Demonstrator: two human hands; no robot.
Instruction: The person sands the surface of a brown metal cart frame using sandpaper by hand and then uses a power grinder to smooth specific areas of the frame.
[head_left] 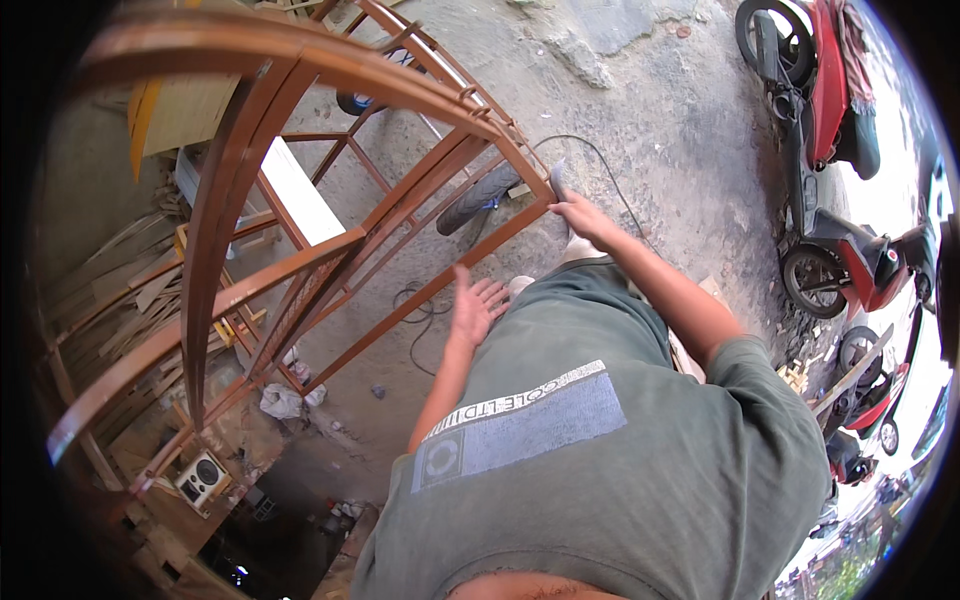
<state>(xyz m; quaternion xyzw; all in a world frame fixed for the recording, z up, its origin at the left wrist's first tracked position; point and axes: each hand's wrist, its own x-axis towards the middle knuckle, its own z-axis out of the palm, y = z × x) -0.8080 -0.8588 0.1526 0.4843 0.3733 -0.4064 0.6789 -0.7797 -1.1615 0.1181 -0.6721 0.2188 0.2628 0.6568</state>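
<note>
A tall brown wooden frame [440, 282] with several posts and rails fills the left and upper middle. At its near right corner is my right hand [583, 218], fingers closed on a thin grey piece [557, 178] whose kind I cannot make out. That hand is touching or very close to the frame's corner. My left hand [477, 307] hangs open below the lower rail, fingers spread, with nothing in it. Within the frame, a white panel [303, 195] shows between the rails.
A black tyre [478, 200] and a dark cable [607, 165] lie on the rough ground. Motorbikes [825, 265] stand along the right. At left are piled wood strips [150, 300], a white plastic bag [281, 401] and a speaker [202, 478].
</note>
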